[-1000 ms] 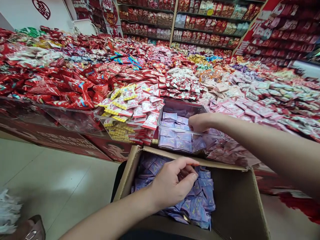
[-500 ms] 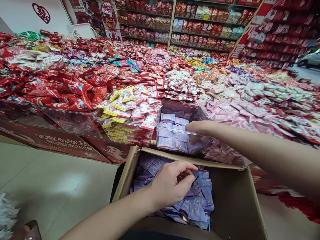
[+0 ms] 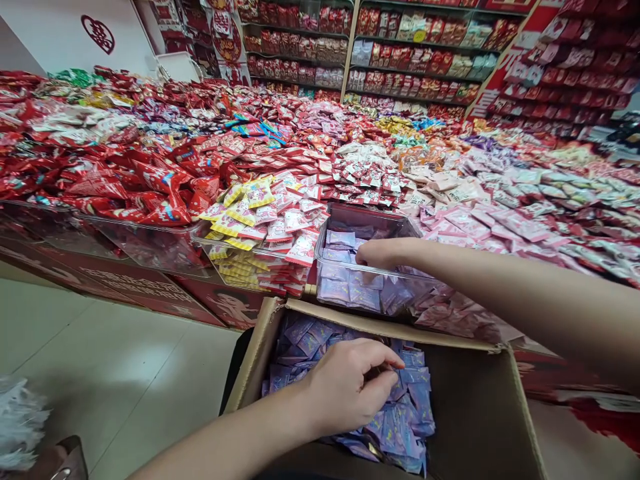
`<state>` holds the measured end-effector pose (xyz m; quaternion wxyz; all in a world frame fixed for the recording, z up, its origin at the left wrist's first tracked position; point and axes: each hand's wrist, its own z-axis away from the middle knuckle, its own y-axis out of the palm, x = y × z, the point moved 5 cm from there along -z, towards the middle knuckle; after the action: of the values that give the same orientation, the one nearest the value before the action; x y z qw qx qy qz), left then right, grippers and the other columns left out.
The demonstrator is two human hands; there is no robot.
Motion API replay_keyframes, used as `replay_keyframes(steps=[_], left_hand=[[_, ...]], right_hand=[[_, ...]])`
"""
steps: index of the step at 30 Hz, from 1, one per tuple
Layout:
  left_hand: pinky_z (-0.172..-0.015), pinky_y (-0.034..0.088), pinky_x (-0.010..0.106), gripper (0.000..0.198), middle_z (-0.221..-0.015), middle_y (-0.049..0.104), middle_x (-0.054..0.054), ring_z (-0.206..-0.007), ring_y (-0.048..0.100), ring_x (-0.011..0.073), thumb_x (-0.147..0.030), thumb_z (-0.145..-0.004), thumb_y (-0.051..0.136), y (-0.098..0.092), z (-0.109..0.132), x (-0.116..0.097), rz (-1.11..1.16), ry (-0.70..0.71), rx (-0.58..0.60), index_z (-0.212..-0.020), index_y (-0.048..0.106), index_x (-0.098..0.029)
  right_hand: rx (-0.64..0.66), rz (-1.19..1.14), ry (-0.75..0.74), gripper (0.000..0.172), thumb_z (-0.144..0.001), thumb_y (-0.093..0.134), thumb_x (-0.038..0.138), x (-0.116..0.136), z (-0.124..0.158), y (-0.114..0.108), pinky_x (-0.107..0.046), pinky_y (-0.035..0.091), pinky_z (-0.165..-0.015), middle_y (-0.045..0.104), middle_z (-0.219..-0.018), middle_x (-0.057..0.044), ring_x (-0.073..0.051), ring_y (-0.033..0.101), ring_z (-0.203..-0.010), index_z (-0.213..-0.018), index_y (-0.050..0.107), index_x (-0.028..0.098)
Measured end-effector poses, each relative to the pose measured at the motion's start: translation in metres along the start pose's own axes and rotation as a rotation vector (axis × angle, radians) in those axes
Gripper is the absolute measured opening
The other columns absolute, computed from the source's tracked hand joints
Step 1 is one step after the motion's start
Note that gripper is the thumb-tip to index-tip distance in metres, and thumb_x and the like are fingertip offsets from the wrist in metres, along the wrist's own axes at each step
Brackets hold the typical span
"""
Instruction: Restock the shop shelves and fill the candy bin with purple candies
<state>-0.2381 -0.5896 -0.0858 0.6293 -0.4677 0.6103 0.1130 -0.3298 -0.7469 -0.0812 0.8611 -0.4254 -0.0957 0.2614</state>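
Note:
Over the cardboard box point(image 3: 523, 400), my left hand point(image 3: 357, 383) hovers with its fingers curled and thumb near the index finger; the other fingertips are hidden, and what they hold, if anything, cannot be made out. Many small purple packets point(image 3: 400, 427) lie in the box beneath it. My right hand point(image 3: 383, 253) reaches into a clear plastic bin point(image 3: 320, 257) just behind the box, its fingers pointing down and mostly hidden. Purple packets point(image 3: 335, 290) lie flat in rows in that bin, touching or close under the hand.
Yellow and pink-white packets point(image 3: 265, 213) fill the bin to the left. Pink packets point(image 3: 465, 223) are heaped on the right, red ones point(image 3: 160, 187) at the far left. Stocked shelves point(image 3: 415, 60) stand behind. A shoe point(image 3: 73, 460) shows at lower left.
My right hand has shifted slightly left within the bin. My left hand has lowered a little over the box, keeping its curled shape. The whole view has shifted slightly.

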Motion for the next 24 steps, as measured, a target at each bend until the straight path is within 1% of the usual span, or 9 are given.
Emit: replay_keyframes(steps=[4, 7, 9, 12, 15, 18, 20, 24], left_hand=[[-0.075, 0.045, 0.02, 0.023, -0.088, 0.068, 0.007, -0.081, 0.062, 0.014, -0.014, -0.08, 0.05, 0.001, 0.001, 0.0, -0.001, 0.005, 0.021, -0.095, 0.066, -0.011], [-0.075, 0.045, 0.019, 0.023, -0.086, 0.068, 0.008, -0.079, 0.062, 0.014, -0.014, -0.079, 0.051, 0.002, 0.002, -0.002, -0.02, 0.027, 0.045, -0.095, 0.067, -0.01], [-0.073, 0.045, 0.02, 0.023, -0.084, 0.068, 0.008, -0.077, 0.062, 0.0141, -0.015, -0.08, 0.051, 0.003, 0.002, -0.002, -0.046, 0.044, 0.062, -0.095, 0.067, -0.01], [-0.072, 0.046, 0.02, 0.023, -0.083, 0.068, 0.007, -0.076, 0.061, 0.0143, -0.015, -0.08, 0.05, 0.004, 0.003, -0.003, -0.094, 0.064, 0.095, -0.096, 0.067, -0.011], [-0.072, 0.046, 0.02, 0.022, -0.084, 0.068, 0.006, -0.076, 0.062, 0.0146, -0.016, -0.08, 0.051, 0.006, 0.004, -0.003, -0.135, 0.085, 0.144, -0.096, 0.066, -0.012], [-0.073, 0.046, 0.021, 0.021, -0.085, 0.068, 0.005, -0.077, 0.062, 0.0152, -0.018, -0.081, 0.051, 0.009, 0.006, -0.001, -0.176, 0.089, 0.19, -0.097, 0.065, -0.015], [-0.073, 0.046, 0.022, 0.021, -0.086, 0.068, 0.004, -0.079, 0.062, 0.0155, -0.02, -0.082, 0.05, 0.011, 0.007, 0.001, -0.201, 0.098, 0.212, -0.098, 0.064, -0.017], [-0.076, 0.046, 0.022, 0.023, -0.088, 0.068, 0.004, -0.082, 0.062, 0.0162, -0.022, -0.082, 0.051, 0.015, 0.009, 0.006, -0.227, 0.125, 0.238, -0.101, 0.062, -0.019]], right_hand=[[-0.04, 0.1, 0.06, 0.026, -0.068, 0.065, 0.02, -0.007, -0.002, -0.013, -0.028, 0.043, -0.067, 0.069, -0.091, -0.012, -0.023, 0.062, -0.082, -0.092, 0.07, 0.011], [-0.063, 0.166, 0.134, 0.022, -0.065, 0.067, 0.013, -0.017, 0.001, -0.021, -0.031, 0.044, -0.069, 0.069, -0.089, -0.014, -0.026, 0.062, -0.084, -0.086, 0.072, 0.011], [-0.037, 0.185, 0.159, 0.019, -0.062, 0.067, 0.009, -0.021, 0.001, -0.019, -0.032, 0.045, -0.069, 0.07, -0.086, -0.014, -0.027, 0.063, -0.082, -0.08, 0.072, 0.012], [0.013, 0.173, 0.147, 0.018, -0.061, 0.067, 0.006, -0.021, 0.0, -0.007, -0.033, 0.046, -0.068, 0.071, -0.084, -0.013, -0.026, 0.064, -0.079, -0.077, 0.073, 0.012], [0.011, 0.154, 0.151, 0.02, -0.06, 0.067, 0.004, -0.021, -0.002, 0.0, -0.032, 0.047, -0.069, 0.071, -0.085, -0.013, -0.026, 0.064, -0.08, -0.078, 0.073, 0.012], [0.007, 0.135, 0.175, 0.022, -0.058, 0.066, 0.002, -0.026, -0.004, -0.001, -0.032, 0.048, -0.067, 0.071, -0.08, -0.012, -0.026, 0.065, -0.076, -0.076, 0.073, 0.013], [-0.018, 0.132, 0.193, 0.024, -0.058, 0.064, 0.0, -0.033, -0.005, -0.006, -0.032, 0.048, -0.066, 0.071, -0.078, -0.013, -0.026, 0.065, -0.075, -0.076, 0.073, 0.012], [-0.146, 0.111, 0.21, 0.024, -0.063, 0.059, 0.001, -0.045, -0.011, -0.02, -0.032, 0.047, -0.067, 0.07, -0.087, -0.017, -0.028, 0.065, -0.083, -0.08, 0.072, 0.01]])
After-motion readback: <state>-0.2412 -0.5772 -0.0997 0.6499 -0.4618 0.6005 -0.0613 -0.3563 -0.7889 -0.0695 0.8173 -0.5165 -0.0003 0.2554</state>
